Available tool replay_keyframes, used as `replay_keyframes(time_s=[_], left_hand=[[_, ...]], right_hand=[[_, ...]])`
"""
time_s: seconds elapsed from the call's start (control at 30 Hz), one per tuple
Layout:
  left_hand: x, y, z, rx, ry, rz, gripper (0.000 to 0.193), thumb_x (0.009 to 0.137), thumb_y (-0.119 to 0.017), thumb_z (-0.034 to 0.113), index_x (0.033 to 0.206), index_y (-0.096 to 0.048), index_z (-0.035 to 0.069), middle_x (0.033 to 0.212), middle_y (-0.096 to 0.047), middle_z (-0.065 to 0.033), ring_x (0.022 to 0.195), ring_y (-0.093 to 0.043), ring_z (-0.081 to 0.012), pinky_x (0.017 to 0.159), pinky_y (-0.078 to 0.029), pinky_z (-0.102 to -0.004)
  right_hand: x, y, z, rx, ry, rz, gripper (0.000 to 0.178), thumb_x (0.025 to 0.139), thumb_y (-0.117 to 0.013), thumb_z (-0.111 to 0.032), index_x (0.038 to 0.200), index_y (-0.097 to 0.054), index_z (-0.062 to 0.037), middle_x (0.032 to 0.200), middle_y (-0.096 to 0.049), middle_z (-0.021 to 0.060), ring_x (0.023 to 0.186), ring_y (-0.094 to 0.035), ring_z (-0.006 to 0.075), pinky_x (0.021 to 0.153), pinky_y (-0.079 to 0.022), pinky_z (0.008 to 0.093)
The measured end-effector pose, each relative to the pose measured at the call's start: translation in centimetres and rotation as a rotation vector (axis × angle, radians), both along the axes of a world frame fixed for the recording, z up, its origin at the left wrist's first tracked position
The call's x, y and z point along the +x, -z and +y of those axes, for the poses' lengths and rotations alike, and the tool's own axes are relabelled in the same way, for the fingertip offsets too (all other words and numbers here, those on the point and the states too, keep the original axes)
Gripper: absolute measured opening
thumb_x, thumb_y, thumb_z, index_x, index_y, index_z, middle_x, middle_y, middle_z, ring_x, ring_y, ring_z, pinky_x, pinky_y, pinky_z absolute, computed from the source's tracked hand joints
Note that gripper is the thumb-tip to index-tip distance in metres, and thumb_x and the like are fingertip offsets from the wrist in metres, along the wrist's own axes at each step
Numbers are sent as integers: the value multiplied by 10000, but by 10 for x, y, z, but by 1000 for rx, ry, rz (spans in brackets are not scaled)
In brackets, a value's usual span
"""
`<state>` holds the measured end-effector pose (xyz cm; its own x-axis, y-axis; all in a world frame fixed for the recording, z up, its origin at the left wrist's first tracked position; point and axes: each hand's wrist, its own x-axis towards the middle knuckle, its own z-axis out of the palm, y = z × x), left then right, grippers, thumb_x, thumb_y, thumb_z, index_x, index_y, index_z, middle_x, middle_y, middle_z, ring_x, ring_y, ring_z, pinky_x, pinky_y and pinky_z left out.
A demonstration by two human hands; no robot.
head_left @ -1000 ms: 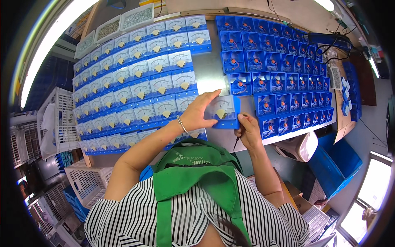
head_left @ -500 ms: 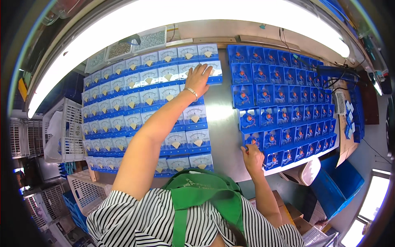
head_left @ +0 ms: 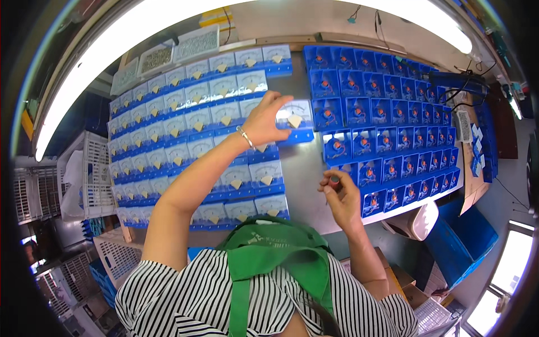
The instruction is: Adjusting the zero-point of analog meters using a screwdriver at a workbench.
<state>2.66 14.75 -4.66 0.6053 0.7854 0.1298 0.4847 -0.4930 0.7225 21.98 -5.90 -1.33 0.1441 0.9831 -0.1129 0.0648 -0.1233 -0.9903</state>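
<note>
My left hand (head_left: 268,121) grips an analog panel meter (head_left: 294,115) by its left side, thumb below and fingers above. This meter has a blue case, a clear front and a white dial with a cream wedge. It is held over the bare metal strip between two groups of units. My right hand (head_left: 343,196) is closed round a small tool with a round red-and-dark handle end (head_left: 334,181), probably a screwdriver; a thin shaft shows below the fingers. Rows of similar meters (head_left: 225,119) lie left of my left hand. Right of my hands stand rows of open blue cases (head_left: 358,111) with orange-red parts and wires inside.
White trays of small metal parts (head_left: 196,45) stand at the back left. A bright lamp tube arches over the far side. Dark cables (head_left: 463,87) hang at the back right. White crates (head_left: 95,174) are at the left, and a blue bin (head_left: 463,236) is below right.
My left hand has taken a meter from the end of the second row and brought it nearer and to the right. My right hand has moved slightly up and left, turning the tool's handle into view.
</note>
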Motion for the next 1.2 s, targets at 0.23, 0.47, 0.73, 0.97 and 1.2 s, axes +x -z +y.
replay_keyframes(time_s=[0.23,0.47,0.73,0.97,1.2], left_hand=[[-28,-11,-100,-214,89,-171,854,602,-775,230,1373,-437,83,1233,-510,-140,1119,-511,-278,945,-423,-348],[-34,-18,-130,-256,63,-208,891,596,-764,230,1401,-403,101,1204,-527,-128,1099,-524,-272,938,-428,-363],[-36,-27,-138,-263,71,-192,894,601,-757,234,1406,-394,95,1204,-543,-136,1110,-534,-285,966,-418,-377],[-42,-16,-141,-195,86,-191,918,613,-763,251,1422,-364,79,1201,-562,-141,1136,-529,-291,989,-408,-389],[-40,-15,-139,-236,95,-225,946,605,-776,252,1432,-350,82,1214,-559,-143,1157,-520,-294,1016,-386,-393]], right_hand=[[-15,-47,12,395,-55,180,313,916,-597,-59,1178,-445,19,995,-649,185,946,-650,240,828,-521,337],[-22,-41,6,458,-90,182,300,916,-589,-41,1174,-448,18,1012,-649,184,961,-650,240,839,-520,337],[-26,-37,-2,409,-69,49,318,878,-623,0,1166,-488,8,996,-664,157,927,-662,215,818,-529,323],[-22,-75,-10,312,-393,-349,386,737,-683,91,1098,-636,-37,986,-679,113,817,-673,183,690,-518,279],[-33,-65,-16,494,-353,-479,440,695,-709,75,1112,-605,-17,971,-675,132,772,-668,248,669,-527,324]])
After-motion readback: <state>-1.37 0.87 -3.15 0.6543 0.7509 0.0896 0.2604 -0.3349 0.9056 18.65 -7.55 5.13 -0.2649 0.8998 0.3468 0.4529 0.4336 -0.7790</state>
